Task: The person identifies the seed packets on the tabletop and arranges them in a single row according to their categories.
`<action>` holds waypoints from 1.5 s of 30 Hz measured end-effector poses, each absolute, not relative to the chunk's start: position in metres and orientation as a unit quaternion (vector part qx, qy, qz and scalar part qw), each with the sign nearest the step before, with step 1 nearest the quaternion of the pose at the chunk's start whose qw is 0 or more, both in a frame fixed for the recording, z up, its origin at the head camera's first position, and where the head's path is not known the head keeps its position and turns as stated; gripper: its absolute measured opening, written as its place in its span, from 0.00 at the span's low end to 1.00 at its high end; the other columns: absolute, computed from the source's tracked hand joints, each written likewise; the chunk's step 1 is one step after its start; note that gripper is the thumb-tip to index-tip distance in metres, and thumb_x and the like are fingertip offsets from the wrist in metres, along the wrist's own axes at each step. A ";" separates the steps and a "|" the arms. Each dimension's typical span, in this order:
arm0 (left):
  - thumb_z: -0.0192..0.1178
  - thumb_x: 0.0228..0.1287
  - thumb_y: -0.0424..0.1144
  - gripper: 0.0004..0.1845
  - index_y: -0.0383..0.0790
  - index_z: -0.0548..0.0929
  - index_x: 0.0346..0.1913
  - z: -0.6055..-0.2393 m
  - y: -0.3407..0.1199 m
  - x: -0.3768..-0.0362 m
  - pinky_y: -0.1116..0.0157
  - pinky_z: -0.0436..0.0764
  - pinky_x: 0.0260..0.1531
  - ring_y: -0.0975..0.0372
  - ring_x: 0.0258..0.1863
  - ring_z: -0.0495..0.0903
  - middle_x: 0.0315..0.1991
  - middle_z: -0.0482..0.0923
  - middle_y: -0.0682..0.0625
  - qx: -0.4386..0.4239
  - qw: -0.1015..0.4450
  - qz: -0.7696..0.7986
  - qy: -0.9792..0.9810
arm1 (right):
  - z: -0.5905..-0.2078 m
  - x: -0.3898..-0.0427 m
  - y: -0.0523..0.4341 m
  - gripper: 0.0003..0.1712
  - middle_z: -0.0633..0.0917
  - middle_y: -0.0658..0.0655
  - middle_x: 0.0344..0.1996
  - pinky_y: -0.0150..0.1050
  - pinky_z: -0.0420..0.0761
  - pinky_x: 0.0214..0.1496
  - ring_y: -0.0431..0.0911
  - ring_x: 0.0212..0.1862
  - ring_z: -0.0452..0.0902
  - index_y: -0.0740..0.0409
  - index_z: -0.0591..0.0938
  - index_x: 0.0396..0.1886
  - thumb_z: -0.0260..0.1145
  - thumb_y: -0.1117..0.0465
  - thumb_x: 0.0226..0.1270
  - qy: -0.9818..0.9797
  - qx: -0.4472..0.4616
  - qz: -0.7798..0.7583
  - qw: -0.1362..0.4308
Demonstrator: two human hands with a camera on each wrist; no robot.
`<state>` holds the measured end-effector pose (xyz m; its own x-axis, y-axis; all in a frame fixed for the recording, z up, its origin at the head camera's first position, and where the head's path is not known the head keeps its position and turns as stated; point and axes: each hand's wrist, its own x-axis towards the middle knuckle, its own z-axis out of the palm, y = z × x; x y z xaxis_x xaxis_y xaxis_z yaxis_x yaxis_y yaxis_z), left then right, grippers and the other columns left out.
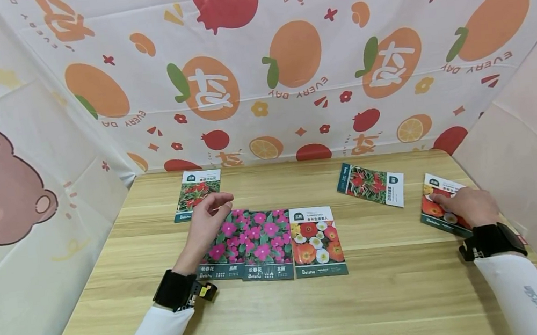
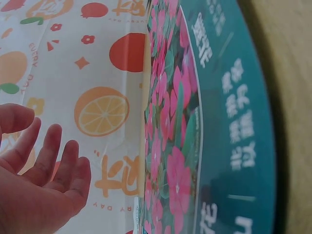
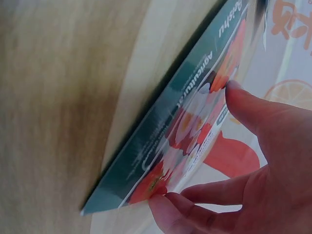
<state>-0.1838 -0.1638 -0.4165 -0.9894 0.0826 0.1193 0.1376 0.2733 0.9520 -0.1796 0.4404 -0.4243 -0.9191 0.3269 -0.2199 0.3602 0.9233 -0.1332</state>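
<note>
Right now the orange-flower seed packet (image 1: 440, 209) lies at the frame's right edge, my right hand (image 1: 466, 205) pinching it; I'd keep fingers under its rim and lift flat. Left hand (image 1: 207, 219) hovers relaxed, fingers apart, over the pink-flower packets (image 1: 249, 245).
</note>
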 end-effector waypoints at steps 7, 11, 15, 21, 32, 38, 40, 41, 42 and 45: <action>0.58 0.79 0.38 0.16 0.32 0.81 0.61 -0.427 -0.168 -0.188 0.54 0.74 0.61 0.54 0.58 0.78 0.60 0.80 0.38 -0.079 0.032 -0.600 -0.796 | -0.421 -0.181 0.441 0.52 0.78 0.73 0.29 0.45 0.71 0.34 0.62 0.34 0.73 0.88 0.76 0.41 0.59 0.32 0.71 0.974 0.186 -0.080 0.105; 0.59 0.78 0.39 0.15 0.35 0.82 0.59 -0.426 -0.167 -0.188 0.54 0.74 0.60 0.54 0.58 0.79 0.59 0.81 0.39 -0.084 0.034 -0.595 -0.799 | -0.421 -0.179 0.446 0.51 0.78 0.75 0.30 0.50 0.70 0.38 0.65 0.38 0.70 0.89 0.74 0.41 0.62 0.34 0.70 0.973 0.187 -0.104 0.084; 0.59 0.78 0.39 0.15 0.36 0.82 0.60 -0.425 -0.167 -0.189 0.55 0.74 0.59 0.54 0.58 0.79 0.59 0.81 0.39 -0.086 0.030 -0.592 -0.801 | -0.421 -0.177 0.453 0.42 0.79 0.76 0.29 0.52 0.69 0.37 0.67 0.37 0.71 0.89 0.75 0.37 0.65 0.43 0.71 0.976 0.174 -0.125 0.037; 0.59 0.78 0.38 0.15 0.36 0.82 0.60 -0.427 -0.167 -0.189 0.55 0.75 0.60 0.54 0.58 0.79 0.58 0.82 0.42 -0.089 0.032 -0.583 -0.807 | -0.418 -0.174 0.454 0.32 0.78 0.80 0.35 0.48 0.69 0.33 0.68 0.38 0.72 0.87 0.75 0.42 0.59 0.52 0.76 0.963 0.193 -0.187 -0.007; 0.58 0.79 0.38 0.19 0.36 0.76 0.66 -0.427 -0.166 -0.188 0.61 0.76 0.57 0.53 0.59 0.79 0.59 0.81 0.41 -0.078 0.026 -0.595 -0.800 | -0.403 -0.171 0.450 0.40 0.69 0.82 0.57 0.37 0.72 0.36 0.66 0.51 0.69 0.87 0.60 0.69 0.47 0.49 0.84 0.912 0.253 -0.322 0.036; 0.57 0.79 0.39 0.20 0.36 0.74 0.68 -0.425 -0.165 -0.188 0.62 0.76 0.58 0.52 0.59 0.78 0.59 0.81 0.40 -0.070 0.022 -0.601 -0.796 | -0.393 -0.166 0.449 0.44 0.71 0.81 0.57 0.30 0.76 0.27 0.59 0.43 0.76 0.85 0.59 0.71 0.48 0.44 0.83 0.899 0.257 -0.353 0.012; 0.58 0.79 0.40 0.21 0.37 0.74 0.68 -0.423 -0.164 -0.189 0.58 0.75 0.60 0.52 0.60 0.78 0.59 0.80 0.40 -0.074 0.019 -0.602 -0.795 | -0.389 -0.166 0.445 0.47 0.70 0.81 0.58 0.30 0.79 0.27 0.57 0.42 0.77 0.84 0.58 0.73 0.48 0.42 0.82 0.896 0.256 -0.363 0.004; 0.58 0.79 0.41 0.21 0.37 0.74 0.68 -0.422 -0.163 -0.189 0.56 0.75 0.62 0.52 0.60 0.78 0.60 0.80 0.40 -0.079 0.019 -0.603 -0.793 | -0.387 -0.166 0.443 0.48 0.70 0.81 0.59 0.30 0.79 0.27 0.57 0.41 0.77 0.83 0.57 0.74 0.48 0.41 0.81 0.893 0.257 -0.370 0.001; 0.58 0.79 0.42 0.21 0.38 0.74 0.68 -0.420 -0.162 -0.190 0.54 0.74 0.63 0.52 0.61 0.78 0.60 0.80 0.39 -0.085 0.019 -0.603 -0.793 | -0.385 -0.166 0.441 0.49 0.69 0.81 0.60 0.30 0.80 0.27 0.57 0.42 0.77 0.82 0.56 0.75 0.49 0.40 0.81 0.890 0.258 -0.375 0.000; 0.59 0.79 0.45 0.22 0.40 0.75 0.68 -0.416 -0.156 -0.192 0.51 0.73 0.65 0.53 0.62 0.77 0.61 0.80 0.40 -0.107 0.025 -0.604 -0.790 | -0.382 -0.166 0.428 0.50 0.68 0.81 0.64 0.30 0.81 0.28 0.59 0.45 0.77 0.80 0.54 0.77 0.49 0.38 0.81 0.885 0.252 -0.392 -0.004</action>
<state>-0.1921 -0.1557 -0.4155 -0.9760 0.1375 0.1688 0.1990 0.2480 0.9481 -0.1661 0.4282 -0.3821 -0.8734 0.4483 -0.1904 0.4423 0.5662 -0.6956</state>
